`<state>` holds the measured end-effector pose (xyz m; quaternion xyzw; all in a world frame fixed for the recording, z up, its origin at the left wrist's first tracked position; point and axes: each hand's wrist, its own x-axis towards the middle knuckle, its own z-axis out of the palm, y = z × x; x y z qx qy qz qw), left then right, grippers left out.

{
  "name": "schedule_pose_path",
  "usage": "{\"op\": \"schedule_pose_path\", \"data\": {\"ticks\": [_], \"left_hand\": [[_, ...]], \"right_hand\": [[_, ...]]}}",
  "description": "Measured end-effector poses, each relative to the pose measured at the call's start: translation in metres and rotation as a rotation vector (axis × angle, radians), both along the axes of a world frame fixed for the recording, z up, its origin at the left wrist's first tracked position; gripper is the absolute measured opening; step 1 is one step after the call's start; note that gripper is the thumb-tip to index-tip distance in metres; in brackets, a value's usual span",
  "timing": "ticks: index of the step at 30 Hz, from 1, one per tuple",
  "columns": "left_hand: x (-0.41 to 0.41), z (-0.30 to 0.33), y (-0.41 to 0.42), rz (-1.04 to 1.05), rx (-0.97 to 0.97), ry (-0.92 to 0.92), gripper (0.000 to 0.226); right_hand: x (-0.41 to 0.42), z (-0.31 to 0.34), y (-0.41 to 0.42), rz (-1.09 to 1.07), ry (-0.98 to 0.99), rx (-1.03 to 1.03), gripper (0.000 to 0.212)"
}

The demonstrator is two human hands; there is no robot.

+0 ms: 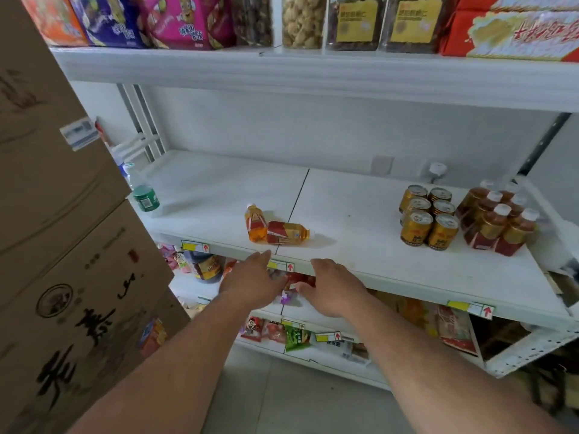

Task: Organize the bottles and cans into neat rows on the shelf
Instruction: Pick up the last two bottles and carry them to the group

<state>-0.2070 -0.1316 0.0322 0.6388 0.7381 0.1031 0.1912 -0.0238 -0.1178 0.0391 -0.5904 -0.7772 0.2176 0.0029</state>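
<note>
Head cam: left hand (250, 281) & right hand (332, 288), both spread, holding nothing, hover at shelf (360, 264) front edge, prob. reaching for two tipped bottles (277, 230) at 12 o'clock. Cans (427, 219) & upright bottles (498, 219) already rowed at 2 o'clock. White shelf; cardboard boxes (62, 214) at 9.

1. White shelf (360, 261): two small orange-drink bottles near front centre, touching; one bottle (256, 225) tilted, the other bottle (289, 234) lying on its side.
2. Right side: gold cans (427, 216) upright in two rows, brown bottles (498, 222) with white caps packed just beside them.
3. Far left: green-label bottle (142, 192) beside cardboard boxes (56, 214).
4. Left hand (252, 281) and right hand (333, 286), both empty with fingers spread, at the shelf's front edge below the two bottles.
</note>
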Motion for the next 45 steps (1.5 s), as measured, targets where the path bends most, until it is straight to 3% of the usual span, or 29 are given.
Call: {"op": "schedule_pose_path", "data": {"ticks": [14,18,21,24,28,33,35,37,42,45], "left_hand": [[-0.029,-0.014,0.09,0.094,-0.004,0.048,0.078],[-0.041,-0.017,0.109,0.136,-0.044,0.047,0.074],[-0.053,-0.021,0.126,0.165,-0.063,-0.015,0.058],[-0.068,-0.029,0.148,0.216,-0.109,-0.038,0.066],[-0.086,-0.038,0.178,0.253,-0.158,-0.089,0.071],[-0.097,-0.048,0.211,0.235,-0.203,-0.134,0.06],[-0.098,-0.052,0.222,0.259,-0.236,-0.185,0.057],[-0.1,-0.057,0.231,0.297,-0.256,-0.247,0.053],[-0.107,-0.062,0.244,0.369,-0.318,-0.392,0.057],[-0.107,-0.062,0.25,0.415,-0.321,-0.456,0.056]], "right_hand": [[-0.034,-0.037,0.104,-0.147,0.203,-0.095,0.064],[-0.047,-0.044,0.12,-0.261,0.341,-0.23,0.054],[-0.059,-0.049,0.133,-0.363,0.447,-0.324,0.049],[-0.069,-0.05,0.149,-0.502,0.497,-0.384,0.036],[-0.078,-0.057,0.168,-0.614,0.655,-0.384,0.034],[-0.089,-0.057,0.188,-0.748,0.747,-0.365,0.051],[-0.092,-0.06,0.195,-0.822,0.801,-0.372,0.041],[-0.098,-0.058,0.202,-0.85,0.678,-0.356,0.033],[-0.104,-0.066,0.221,-0.962,0.654,-0.367,0.05],[-0.109,-0.067,0.233,-0.923,0.584,-0.355,0.047]]}}
